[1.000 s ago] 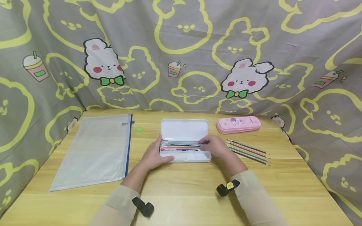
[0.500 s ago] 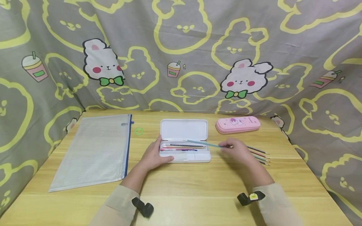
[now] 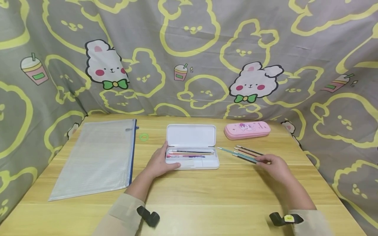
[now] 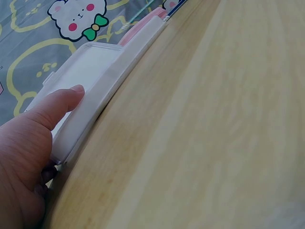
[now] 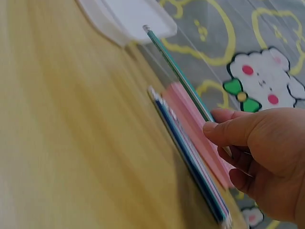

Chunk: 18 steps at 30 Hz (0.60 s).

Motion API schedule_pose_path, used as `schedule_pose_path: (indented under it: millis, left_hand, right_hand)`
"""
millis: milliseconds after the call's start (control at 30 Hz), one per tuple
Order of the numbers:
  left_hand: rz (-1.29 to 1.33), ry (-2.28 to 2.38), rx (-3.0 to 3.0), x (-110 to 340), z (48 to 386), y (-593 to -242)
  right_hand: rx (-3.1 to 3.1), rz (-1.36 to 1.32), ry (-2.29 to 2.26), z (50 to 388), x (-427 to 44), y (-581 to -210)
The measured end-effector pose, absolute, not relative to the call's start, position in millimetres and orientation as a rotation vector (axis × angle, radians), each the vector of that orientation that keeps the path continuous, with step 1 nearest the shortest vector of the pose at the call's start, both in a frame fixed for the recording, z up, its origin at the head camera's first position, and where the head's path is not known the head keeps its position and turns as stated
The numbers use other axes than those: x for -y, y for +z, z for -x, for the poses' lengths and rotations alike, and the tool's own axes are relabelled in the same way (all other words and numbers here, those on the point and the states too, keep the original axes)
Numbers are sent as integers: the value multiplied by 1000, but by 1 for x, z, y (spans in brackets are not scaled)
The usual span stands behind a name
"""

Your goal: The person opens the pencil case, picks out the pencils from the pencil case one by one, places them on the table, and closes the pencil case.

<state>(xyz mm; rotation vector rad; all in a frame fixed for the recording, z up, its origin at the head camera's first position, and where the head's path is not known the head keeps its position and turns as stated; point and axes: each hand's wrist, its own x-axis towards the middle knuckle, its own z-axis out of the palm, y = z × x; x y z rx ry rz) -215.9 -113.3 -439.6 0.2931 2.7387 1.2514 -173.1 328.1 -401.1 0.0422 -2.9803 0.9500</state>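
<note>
A white pencil case lies with its lid raised at mid-table; several pencils and a pen rest in its long compartment. The left hand grips the case's left end, thumb on the front rim, as the left wrist view also shows. The right hand pinches a teal pencil between thumb and fingers, its eraser end pointing toward the case. In the right wrist view the teal pencil is held above several loose pencils lying side by side on the table.
A pink pencil case, closed, stands at the back right. At the left lies a mesh zip folder with a blue edge, and a green ring is beside it. A patterned curtain hangs behind the wooden table.
The right hand has lifted the teal pencil out of the white case and carried it right, over the loose pencils. The left hand has stayed at the case.
</note>
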Motion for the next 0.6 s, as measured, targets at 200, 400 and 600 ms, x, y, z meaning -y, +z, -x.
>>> schedule_pose_path:
  millis: [200,400,600]
  left_hand:
    - [-297,1245,-2745,113,217,-441]
    - [-290,1239,-2750,114,218,-442]
    - [-295,1237,-2750,114,219,-443]
  right_hand:
    - [3009,8,909,159,-350,-410]
    - [3044,45,859,152,-366,-417]
    - [3038,37,828,148,-373,-421]
